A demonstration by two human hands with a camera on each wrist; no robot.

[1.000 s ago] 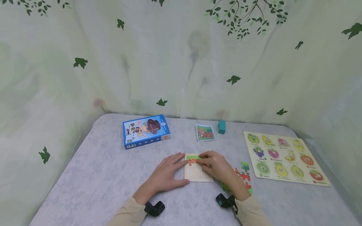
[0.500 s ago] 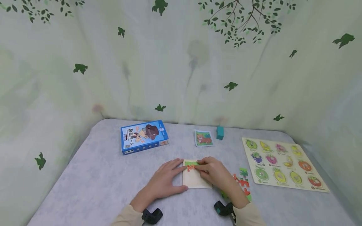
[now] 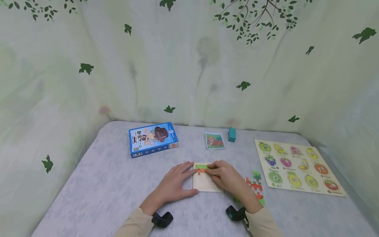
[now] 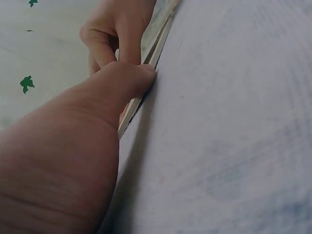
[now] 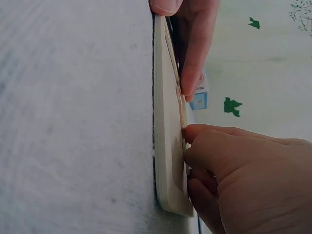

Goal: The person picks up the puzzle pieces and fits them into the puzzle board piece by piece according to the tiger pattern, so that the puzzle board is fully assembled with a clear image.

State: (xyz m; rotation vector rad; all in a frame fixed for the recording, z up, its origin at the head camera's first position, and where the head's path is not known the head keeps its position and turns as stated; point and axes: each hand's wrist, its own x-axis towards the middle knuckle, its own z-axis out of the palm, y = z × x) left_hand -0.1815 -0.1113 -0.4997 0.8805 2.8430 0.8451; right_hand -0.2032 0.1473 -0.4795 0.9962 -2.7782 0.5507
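Note:
A small square wooden puzzle board (image 3: 205,184) lies in front of me, with green and orange puzzle pieces (image 3: 201,171) fitted along its far side. My left hand (image 3: 173,184) rests along the board's left edge, fingers extended, an index fingertip on the pieces and the thumb by the near corner. My right hand (image 3: 226,176) has its fingers curled and pinches a puzzle piece at the board's upper right, mostly hidden by the fingers. The right wrist view shows its thumb and index fingertips (image 5: 187,139) right at the board's surface.
Several loose puzzle pieces (image 3: 257,187) lie partly under the right forearm. A wooden fruit board (image 3: 300,168) lies at the right. Toward the back are a bear picture card (image 3: 215,141), a teal block (image 3: 232,135) and a blue game box (image 3: 153,140).
The head view tilts slightly up and back down. Both hands stay at the board, the right fingers shifting only very slightly on the piece.

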